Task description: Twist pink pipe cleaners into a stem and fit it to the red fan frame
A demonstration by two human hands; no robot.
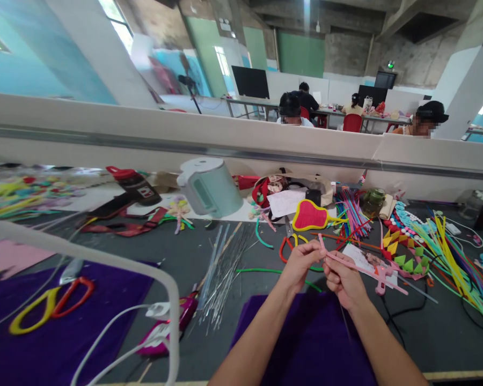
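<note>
Both hands meet at a pink pipe cleaner, which runs from above my left fingertips out to the right past my right hand. My left hand pinches it near its upper end. Close beside, my right hand is closed around it with thumb and bent fingers. A thin wire or stem seems to hang below the right hand; where it starts is hidden. A short pink fuzzy piece shows by the pipe cleaner's far part; I cannot tell whether they are joined. Under my forearms lies a dark purple cloth.
Scissors and a red-yellow fuzzy paddle shape lie beyond my hands. Thin metal wires spread to the left. Coloured pipe cleaners heap at right. A kettle stands near the low partition; a white tube frame rises left.
</note>
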